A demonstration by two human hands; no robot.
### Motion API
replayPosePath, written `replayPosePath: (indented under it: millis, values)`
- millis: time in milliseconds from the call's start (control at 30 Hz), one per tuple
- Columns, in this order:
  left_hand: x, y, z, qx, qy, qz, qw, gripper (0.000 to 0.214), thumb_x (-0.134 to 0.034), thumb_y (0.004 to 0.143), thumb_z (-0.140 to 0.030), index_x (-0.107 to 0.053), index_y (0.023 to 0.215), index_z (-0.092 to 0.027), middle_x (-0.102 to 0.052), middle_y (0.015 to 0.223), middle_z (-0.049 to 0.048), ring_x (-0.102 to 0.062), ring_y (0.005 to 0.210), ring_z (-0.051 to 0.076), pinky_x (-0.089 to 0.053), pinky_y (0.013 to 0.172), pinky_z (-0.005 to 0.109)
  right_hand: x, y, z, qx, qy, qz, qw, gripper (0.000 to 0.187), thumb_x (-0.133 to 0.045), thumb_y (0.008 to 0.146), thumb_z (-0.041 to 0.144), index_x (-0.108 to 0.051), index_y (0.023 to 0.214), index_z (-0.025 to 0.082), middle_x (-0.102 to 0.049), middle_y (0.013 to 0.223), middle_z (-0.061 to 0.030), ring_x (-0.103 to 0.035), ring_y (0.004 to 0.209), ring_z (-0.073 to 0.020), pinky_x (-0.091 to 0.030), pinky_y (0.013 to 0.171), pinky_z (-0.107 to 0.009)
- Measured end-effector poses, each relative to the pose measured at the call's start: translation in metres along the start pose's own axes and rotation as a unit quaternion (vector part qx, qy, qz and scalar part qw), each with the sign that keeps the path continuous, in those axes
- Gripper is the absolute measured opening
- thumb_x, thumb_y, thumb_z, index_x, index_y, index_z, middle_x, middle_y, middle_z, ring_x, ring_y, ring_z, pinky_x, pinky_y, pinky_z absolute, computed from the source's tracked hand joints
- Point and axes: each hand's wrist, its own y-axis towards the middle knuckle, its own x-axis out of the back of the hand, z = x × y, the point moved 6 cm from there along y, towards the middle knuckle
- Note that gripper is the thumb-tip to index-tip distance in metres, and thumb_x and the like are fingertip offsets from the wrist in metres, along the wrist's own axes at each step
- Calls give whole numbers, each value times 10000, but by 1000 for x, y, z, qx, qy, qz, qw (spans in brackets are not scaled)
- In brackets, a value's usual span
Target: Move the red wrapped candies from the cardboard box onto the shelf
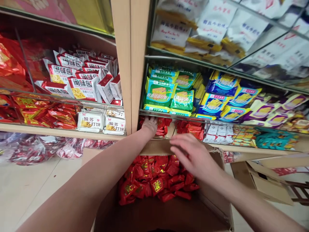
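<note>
My left hand (pixel 150 125) reaches into the bottom shelf compartment, its fingers stretched out over the red-wrapped packets (pixel 162 126) there. Partly covered by the shelf edge and packets, its fingertips are hard to make out. Over the far edge of a cardboard box (pixel 212 199) hovers my right hand (pixel 187 151), fingers apart and nothing in them. Inside the box, many small red packets with gold print (pixel 156 185) are heaped toward the far side. More red packets (pixel 191 129) lie in the shelf to the right of a bare patch of shelf board.
Green soda biscuit packs (pixel 160 93) and blue packs (pixel 213 104) fill the shelf above. White-and-red packs (pixel 83 88) stand left of the wooden upright (pixel 131 64). Bagged goods (pixel 31 149) lie on the floor at left, an open carton (pixel 263 183) at right.
</note>
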Motion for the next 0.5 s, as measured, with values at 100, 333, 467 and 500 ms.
replayPosePath:
  millis: [100, 333, 467, 500]
  values:
    - [15, -10, -5, -19, -3, -2, 1000, 402, -469, 703, -151, -546, 1096, -174, -328, 1335, 116, -262, 1208, 307, -226, 931, 508, -19, -47, 28, 59, 67, 69, 994, 204, -425, 811, 208, -567, 955, 234, -604, 842, -41, -527, 779, -168, -428, 708, -309]
    - [63, -108, -51, -166, -81, -94, 978, 342, -329, 812, -259, -522, 1090, -212, -608, 996, 74, -533, 928, 204, -406, 815, 367, -157, -104, -5, -44, 8, 275, 960, 335, -571, 646, 171, -563, 979, 142, -535, 1075, -135, -500, 975, -279, -425, 788, -382]
    - [38, -185, -66, -236, -219, -155, 934, 308, -367, 804, -200, -539, 1052, -258, -622, 946, 49, -526, 942, 177, -384, 875, 356, -204, -114, -20, -135, -36, 340, 930, 415, -498, 621, 40, -547, 1019, 149, -543, 1062, -163, -577, 858, -295, -456, 699, -432]
    - [22, -197, -63, -221, -233, -161, 933, 313, -385, 793, -183, -540, 1052, -266, -617, 970, 54, -516, 973, 186, -370, 897, 375, -210, -115, -20, -153, -35, 339, 928, 421, -522, 617, 59, -540, 1027, 153, -532, 1078, -168, -592, 825, -294, -467, 674, -427]
